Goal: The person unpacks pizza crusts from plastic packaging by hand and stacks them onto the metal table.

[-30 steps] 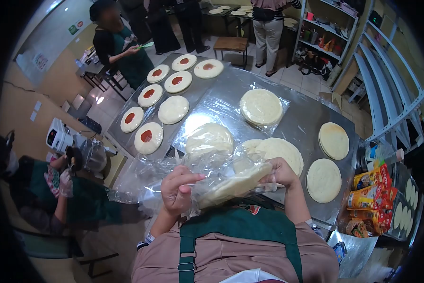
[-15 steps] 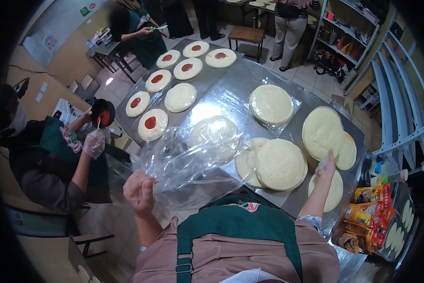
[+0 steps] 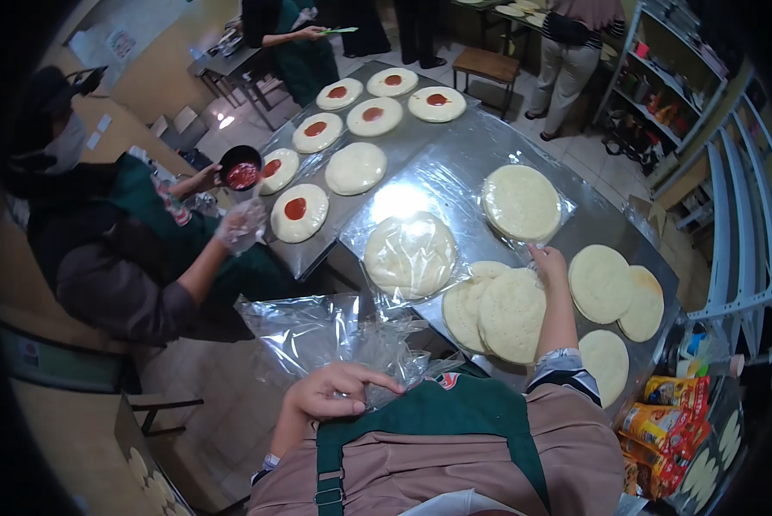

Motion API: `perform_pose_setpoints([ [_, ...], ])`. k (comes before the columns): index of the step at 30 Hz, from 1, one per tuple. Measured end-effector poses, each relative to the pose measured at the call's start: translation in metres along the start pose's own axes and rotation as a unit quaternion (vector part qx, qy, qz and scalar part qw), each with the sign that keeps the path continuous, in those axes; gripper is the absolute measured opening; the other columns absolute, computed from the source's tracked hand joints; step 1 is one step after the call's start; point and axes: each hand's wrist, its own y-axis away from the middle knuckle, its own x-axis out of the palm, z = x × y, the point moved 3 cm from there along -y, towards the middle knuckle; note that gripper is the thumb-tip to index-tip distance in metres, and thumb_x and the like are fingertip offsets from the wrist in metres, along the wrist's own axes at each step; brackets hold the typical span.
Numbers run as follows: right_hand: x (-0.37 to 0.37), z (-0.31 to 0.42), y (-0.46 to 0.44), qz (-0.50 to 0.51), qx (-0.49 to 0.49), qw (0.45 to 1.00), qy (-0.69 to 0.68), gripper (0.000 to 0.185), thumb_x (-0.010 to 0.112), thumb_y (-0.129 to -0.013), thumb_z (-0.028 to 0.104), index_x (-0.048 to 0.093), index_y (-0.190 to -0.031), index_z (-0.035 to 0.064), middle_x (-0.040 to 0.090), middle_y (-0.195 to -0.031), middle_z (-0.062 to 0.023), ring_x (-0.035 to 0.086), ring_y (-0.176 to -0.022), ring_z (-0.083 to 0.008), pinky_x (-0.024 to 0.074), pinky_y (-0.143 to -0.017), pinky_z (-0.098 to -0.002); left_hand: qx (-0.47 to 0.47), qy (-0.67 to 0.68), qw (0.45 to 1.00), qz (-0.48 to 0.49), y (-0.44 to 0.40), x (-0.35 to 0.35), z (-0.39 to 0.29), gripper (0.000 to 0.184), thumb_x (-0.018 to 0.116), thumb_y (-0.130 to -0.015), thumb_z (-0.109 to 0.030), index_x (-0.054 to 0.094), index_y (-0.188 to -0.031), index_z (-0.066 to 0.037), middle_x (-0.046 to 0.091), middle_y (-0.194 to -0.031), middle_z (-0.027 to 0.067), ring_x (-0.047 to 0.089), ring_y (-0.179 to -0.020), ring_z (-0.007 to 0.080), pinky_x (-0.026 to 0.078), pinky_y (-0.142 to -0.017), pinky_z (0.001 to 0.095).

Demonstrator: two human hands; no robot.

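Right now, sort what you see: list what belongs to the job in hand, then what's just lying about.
Seems part of the job:
left hand, at the clear plastic
right hand, at the edge of the wrapped round bread
bare bread rounds beside the right forearm

Seems just lying about:
orange packets
wooden stool

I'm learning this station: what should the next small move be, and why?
Probably draw the wrapped flatbread slightly closer with the right hand, since that hand seems to be at its near edge while the left hand is at loose clear plastic.
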Motion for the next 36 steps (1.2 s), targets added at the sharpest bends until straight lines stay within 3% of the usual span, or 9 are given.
perform_pose_setpoints([
  [5, 0.033, -0.017, -0.037, 0.045, -0.030, 0.964, -0.260, 0.023, 0.059, -0.073, 0.023, 0.058, -0.080, 0.0014, 0.056, -0.069, -0.0043, 0.052, -0.058, -0.0138, 0.0392, -0.051, -0.0270, 0.010, 0.200, 0.978, -0.065, 0.037, -0.006, 0.028, 0.024, 0.049, -0.072, -0.014, 0.044, -0.051, -0.003, 0.055, -0.090, 0.0276, 0.054, -0.068, 0.0257, 0.036, -0.064, 0.0316],
  [8, 0.015, 0.008, -0.027, 0.040, 0.051, 0.913, -0.403, 0.017, 0.059, -0.073, 0.019, 0.054, -0.080, 0.0040, 0.053, -0.069, -0.0017, 0.049, -0.054, -0.0128, 0.0389, -0.050, -0.0260, 0.032, 0.245, 0.956, -0.158, 0.049, -0.009, 0.036, 0.024, 0.043, -0.077, -0.017, 0.043, -0.057, -0.004, 0.056, -0.072, 0.0197, 0.049, -0.062, 0.0208, 0.034, -0.058, 0.0295],
  [10, 0.000, 0.032, -0.021, 0.003, -0.022, 0.874, -0.485, 0.014, 0.059, -0.074, 0.019, 0.051, -0.076, 0.0075, 0.051, -0.068, -0.0011, 0.048, -0.059, -0.0107, 0.0386, -0.054, -0.0254, 0.040, 0.236, 0.943, -0.231, 0.054, -0.015, 0.041, 0.022, 0.036, -0.083, -0.021, 0.041, -0.067, -0.007, 0.045, -0.055, 0.0079, 0.040, -0.054, 0.0147, 0.031, -0.055, 0.0241],
  [16, -0.031, 0.125, 0.037, 0.157, -0.178, 0.785, -0.573, 0.011, 0.059, -0.072, 0.016, 0.051, -0.072, 0.0082, 0.053, -0.077, -0.0026, 0.052, -0.074, -0.0135, 0.0405, -0.064, -0.0246, -0.065, 0.257, 0.908, -0.325, 0.048, -0.032, 0.059, 0.042, 0.032, -0.086, -0.040, 0.042, -0.103, -0.003, 0.041, -0.054, 0.0026, 0.036, -0.052, 0.0078, 0.029, -0.051, 0.0193],
  [21, -0.024, 0.201, 0.143, 0.263, -0.426, 0.763, -0.410, 0.008, 0.060, -0.062, 0.006, 0.052, -0.060, 0.0036, 0.055, -0.101, -0.0169, 0.054, -0.088, -0.0248, 0.0412, -0.070, -0.0287, -0.040, 0.512, 0.841, -0.170, 0.033, -0.051, 0.106, 0.062, 0.032, -0.082, -0.052, 0.032, -0.120, -0.002, 0.046, -0.062, 0.0034, 0.041, -0.056, 0.0080, 0.033, -0.054, 0.0200],
  [23, -0.011, 0.223, 0.182, 0.393, -0.580, 0.658, -0.275, 0.008, 0.061, -0.061, 0.006, 0.053, -0.063, 0.0043, 0.053, -0.105, -0.0188, 0.056, -0.084, -0.0225, 0.0420, -0.066, -0.0275, -0.003, 0.625, 0.778, -0.062, 0.034, -0.053, 0.110, 0.072, 0.030, -0.079, -0.057, 0.026, -0.125, -0.002, 0.050, -0.068, 0.0050, 0.046, -0.060, 0.0097, 0.036, -0.058, 0.0209],
  [27, 0.025, 0.236, 0.255, 0.496, -0.644, 0.580, -0.046, 0.014, 0.061, -0.054, 0.008, 0.053, -0.066, 0.0066, 0.056, -0.102, -0.0017, 0.056, -0.077, -0.0209, 0.0435, -0.057, -0.0286, 0.004, 0.593, 0.796, -0.120, 0.030, -0.059, 0.108, 0.074, 0.030, -0.078, -0.059, 0.026, -0.124, -0.002, 0.048, -0.076, 0.0067, 0.045, -0.068, 0.0123, 0.036, -0.063, 0.0232],
  [33, 0.032, 0.229, 0.256, 0.458, -0.619, 0.634, -0.072, 0.017, 0.063, -0.060, 0.012, 0.052, -0.071, 0.0044, 0.057, -0.098, -0.0057, 0.055, -0.073, -0.0213, 0.0426, -0.060, -0.0275, 0.003, 0.550, 0.808, -0.209, 0.062, -0.054, 0.107, 0.078, 0.030, -0.076, -0.062, 0.026, -0.124, -0.001, 0.044, -0.089, 0.0091, 0.043, -0.079, 0.0162, 0.034, -0.071, 0.0266],
  [36, 0.028, 0.223, 0.242, 0.417, -0.523, 0.724, -0.167, 0.017, 0.063, -0.064, 0.013, 0.055, -0.077, 0.0037, 0.059, -0.088, -0.0069, 0.055, -0.073, -0.0165, 0.0417, -0.063, -0.0258, 0.005, 0.524, 0.816, -0.243, 0.071, -0.059, 0.103, 0.080, 0.029, -0.074, -0.064, 0.026, -0.124, -0.001, 0.043, -0.095, 0.0103, 0.042, -0.085, 0.0181, 0.034, -0.075, 0.0283],
])
